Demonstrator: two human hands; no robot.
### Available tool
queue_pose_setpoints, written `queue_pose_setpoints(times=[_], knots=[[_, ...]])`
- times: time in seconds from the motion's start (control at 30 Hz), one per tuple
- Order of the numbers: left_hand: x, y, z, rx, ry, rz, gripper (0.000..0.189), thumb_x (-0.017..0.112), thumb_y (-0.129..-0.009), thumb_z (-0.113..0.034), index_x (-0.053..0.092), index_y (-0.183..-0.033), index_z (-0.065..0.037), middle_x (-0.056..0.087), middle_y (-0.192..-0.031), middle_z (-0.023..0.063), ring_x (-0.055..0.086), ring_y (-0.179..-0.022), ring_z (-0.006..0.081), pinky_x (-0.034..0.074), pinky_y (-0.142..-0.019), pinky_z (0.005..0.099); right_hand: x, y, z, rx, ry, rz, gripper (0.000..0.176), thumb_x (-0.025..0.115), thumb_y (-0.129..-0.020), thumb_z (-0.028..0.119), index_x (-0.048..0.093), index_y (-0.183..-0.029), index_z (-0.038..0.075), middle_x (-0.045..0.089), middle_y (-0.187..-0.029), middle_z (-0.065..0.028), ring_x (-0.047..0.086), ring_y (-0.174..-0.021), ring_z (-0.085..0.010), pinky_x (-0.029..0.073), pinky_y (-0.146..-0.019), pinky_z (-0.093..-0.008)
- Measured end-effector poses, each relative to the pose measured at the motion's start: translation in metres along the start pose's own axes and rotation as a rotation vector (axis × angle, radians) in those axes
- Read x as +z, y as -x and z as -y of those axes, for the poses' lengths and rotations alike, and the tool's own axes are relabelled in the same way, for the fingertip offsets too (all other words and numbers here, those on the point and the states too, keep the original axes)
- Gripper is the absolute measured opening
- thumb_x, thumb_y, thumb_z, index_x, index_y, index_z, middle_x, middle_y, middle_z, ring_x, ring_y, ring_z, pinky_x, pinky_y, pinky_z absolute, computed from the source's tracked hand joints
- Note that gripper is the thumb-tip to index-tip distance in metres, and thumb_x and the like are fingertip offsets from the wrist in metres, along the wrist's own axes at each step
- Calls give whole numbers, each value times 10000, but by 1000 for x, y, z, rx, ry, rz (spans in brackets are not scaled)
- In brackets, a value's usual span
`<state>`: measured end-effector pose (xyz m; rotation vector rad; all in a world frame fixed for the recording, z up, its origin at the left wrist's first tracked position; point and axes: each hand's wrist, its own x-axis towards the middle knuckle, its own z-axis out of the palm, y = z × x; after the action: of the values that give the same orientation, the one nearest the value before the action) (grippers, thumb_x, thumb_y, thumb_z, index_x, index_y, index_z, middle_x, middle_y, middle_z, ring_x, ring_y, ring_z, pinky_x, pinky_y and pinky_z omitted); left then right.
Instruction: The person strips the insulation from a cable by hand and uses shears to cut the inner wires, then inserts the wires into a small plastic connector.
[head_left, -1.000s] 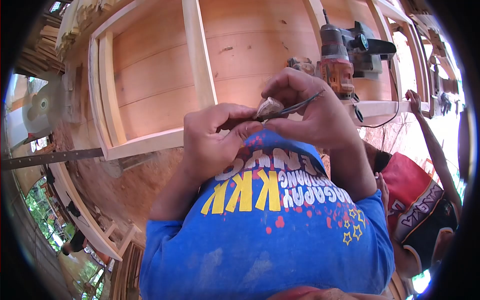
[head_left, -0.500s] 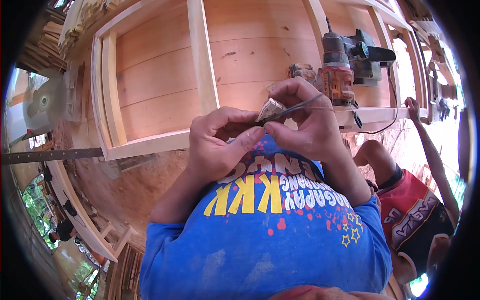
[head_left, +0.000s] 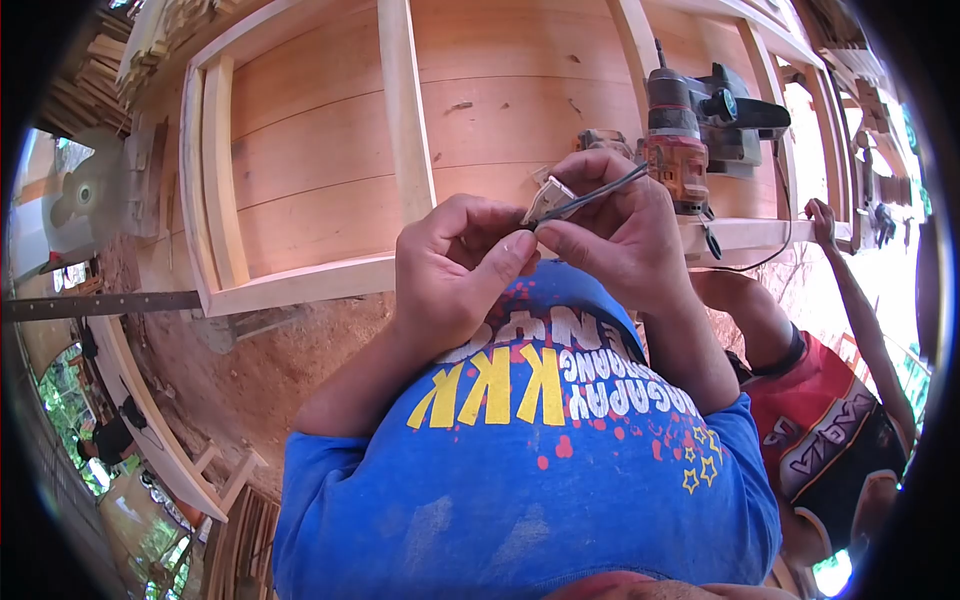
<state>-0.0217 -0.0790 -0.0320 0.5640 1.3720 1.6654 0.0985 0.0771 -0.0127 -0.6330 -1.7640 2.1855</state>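
My left hand (head_left: 455, 265) is closed in a pinch, thumb and fingertips meeting at the lower end of a small pale flat piece (head_left: 556, 197). Opposite it, my right hand (head_left: 625, 235) pinches the same spot, its curled fingers behind the piece. A thin dark cord (head_left: 603, 190) runs from the pinch up across the right fingers. I cannot tell what the pale piece is. Both hands are in front of my blue shirt, close to the near rail of a wooden frame (head_left: 300, 283).
A red and black cordless drill (head_left: 677, 140) stands on the panel inside the frame, beside a dark power tool (head_left: 735, 118). Another person (head_left: 815, 430) is at the right, one hand on the frame's edge. A fan (head_left: 85, 197) and stacked wood strips (head_left: 165, 45) are at the left.
The pale piece has tilted in my fingers and shows a flatter side. The cord stands out more clearly along it. Both hands have shifted slightly to the right.
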Motion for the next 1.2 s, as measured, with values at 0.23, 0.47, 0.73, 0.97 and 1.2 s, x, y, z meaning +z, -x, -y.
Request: queue_pose_setpoints(times=[0.23,0.47,0.73,0.97,1.2], knots=[[-1,-8,2,-24,33,51,199,661,-954,-63,591,-1108,41,706,-1010,160,728,-905,210,621,-776,333,-4,0,-1,-1,-26,-2,370,725,-879,24,530,-1182,-64,715,-990,-119,713,-904,-152,594,-800,-292],[0,-10,3,-7,55,41,204,685,-937,-72,581,-1089,17,711,-1001,161,735,-886,216,625,-736,324,-6,-3,4,43,-33,22,383,734,-877,31,534,-1189,-69,719,-983,-119,713,-899,-154,592,-793,-289],[-6,-14,-8,-202,218,96,196,740,-907,-90,609,-1034,-17,731,-961,146,736,-861,199,609,-726,306,-9,-6,-5,-31,-149,47,390,750,-871,27,523,-1180,-45,714,-996,-116,709,-913,-147,580,-794,-279],[-4,-13,1,-208,332,45,182,760,-891,-99,628,-978,-8,739,-944,145,733,-809,181,605,-708,289,-11,-3,4,13,-65,47,371,745,-887,26,535,-1188,-30,715,-999,-96,698,-910,-133,567,-766,-256],[2,-12,2,-108,264,10,168,748,-890,-87,613,-948,-5,732,-930,152,723,-784,161,591,-670,258,-12,2,11,36,-81,37,364,726,-910,49,541,-1212,-35,718,-985,-83,684,-894,-108,545,-742,-234]])
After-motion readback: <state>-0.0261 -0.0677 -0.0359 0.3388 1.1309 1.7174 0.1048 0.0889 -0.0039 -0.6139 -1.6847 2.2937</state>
